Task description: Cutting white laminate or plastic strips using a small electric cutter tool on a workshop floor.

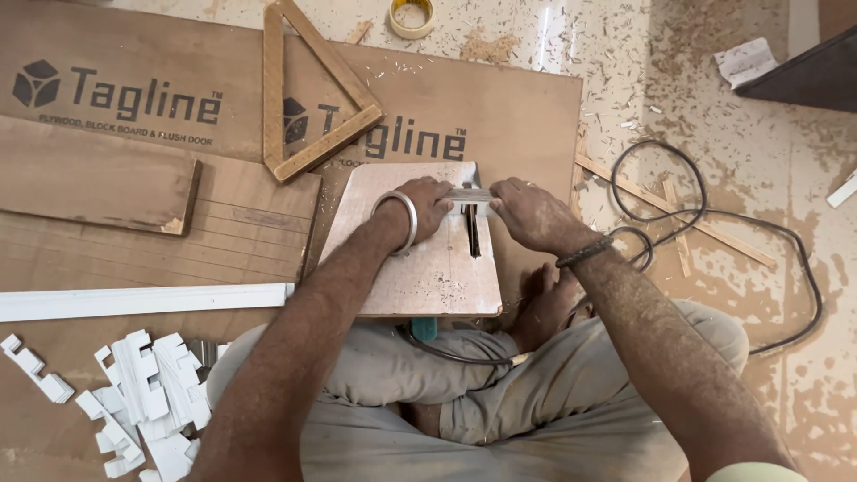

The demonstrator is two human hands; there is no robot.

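White offcuts (143, 393): notched pieces heaped on the floor at far left; a long white strip (143, 301) lies above them
Wooden triangle (308, 94): flat on the brown plywood sheet (500, 98)
Left hand (427, 207): steel bangle at the wrist; fingers closed on one end of the small pale strip (470, 196)
Pale strip: held across the saw slot (472, 234) of the board (420, 259) — looks light, stiff, thin; likely brittle, so best pinched at both ends
Right hand (527, 212): closed on the other end
Black cable (714, 223): looped on the dusty floor

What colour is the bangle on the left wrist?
Silver metal bangle, clearest in the head view.
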